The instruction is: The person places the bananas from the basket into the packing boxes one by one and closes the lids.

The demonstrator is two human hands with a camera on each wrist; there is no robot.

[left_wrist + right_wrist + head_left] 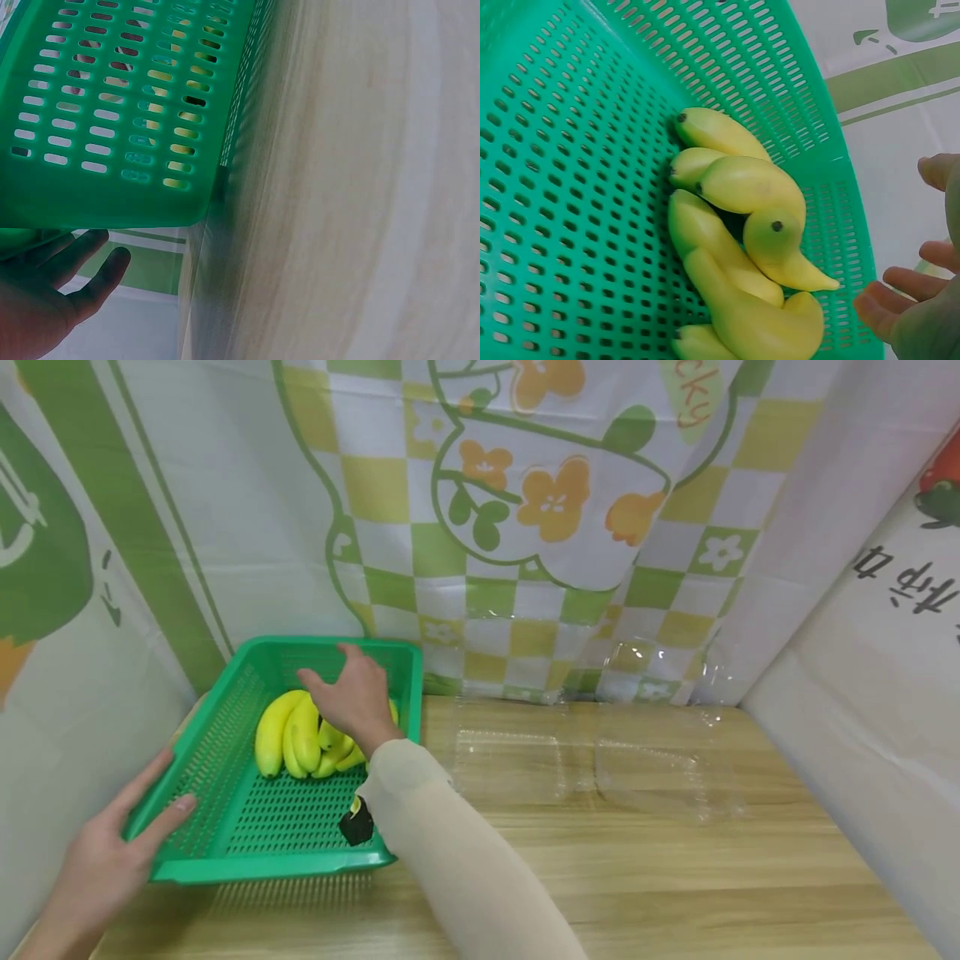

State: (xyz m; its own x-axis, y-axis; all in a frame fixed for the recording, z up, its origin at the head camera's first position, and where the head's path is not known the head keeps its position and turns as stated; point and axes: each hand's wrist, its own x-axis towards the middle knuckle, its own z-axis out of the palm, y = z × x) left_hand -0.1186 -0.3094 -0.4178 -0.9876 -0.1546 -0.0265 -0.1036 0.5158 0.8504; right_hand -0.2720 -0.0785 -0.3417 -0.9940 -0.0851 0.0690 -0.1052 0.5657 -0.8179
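hovering with fingers wide, the right hand (356,696) is overhanging the basket (277,865); bananas (303,741) are lying below and left, the leftmost running near-far; the left hand (111,853) is gripping the basket at left.

The head view is bright, with soft light. Tiny white shines dot the clear boxes (652,760) on the right. A soft shadow lies on the table (637,868) under the green basket's (277,866) near side. The walls lean at the edges. The left wrist view is dimmer: the left hand (46,300) looks dark, the table smeary. The bananas (754,187) look fairly sharp.
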